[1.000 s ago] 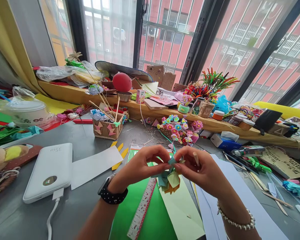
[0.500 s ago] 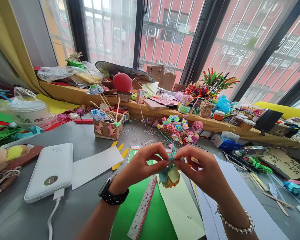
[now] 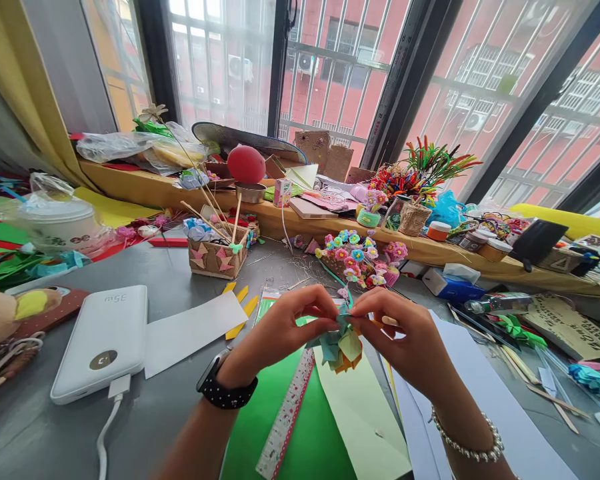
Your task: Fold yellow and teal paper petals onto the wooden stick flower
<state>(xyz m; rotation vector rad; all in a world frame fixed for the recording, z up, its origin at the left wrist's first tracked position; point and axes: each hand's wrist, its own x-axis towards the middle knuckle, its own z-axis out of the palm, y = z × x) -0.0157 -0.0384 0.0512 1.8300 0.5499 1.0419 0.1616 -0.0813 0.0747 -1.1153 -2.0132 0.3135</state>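
Between my two hands hangs a folded paper flower (image 3: 347, 348) with blue-green, pale yellow and orange petals. My left hand (image 3: 295, 327) pinches its blue-green upper part between thumb and forefinger. From the other side my right hand (image 3: 397, 327) grips the same part, fingertips close to those of the left. The fingertips partly cover the top of the flower. Below lie a pale green paper strip (image 3: 365, 417), a patterned ruler (image 3: 286, 417) and a green sheet (image 3: 313, 440).
White sheets (image 3: 485, 393) lie at the right, near wooden sticks (image 3: 555, 400). A white power bank (image 3: 103, 343) with a cable and a white paper strip (image 3: 195, 333) sit at the left. Behind stand a cardboard basket (image 3: 217, 257) and a bunch of small flowers (image 3: 353, 253).
The paper flower has turned slightly in my fingers, so more of its blue-green petals show at the left. Both hands stay pinched in nearly the same place.
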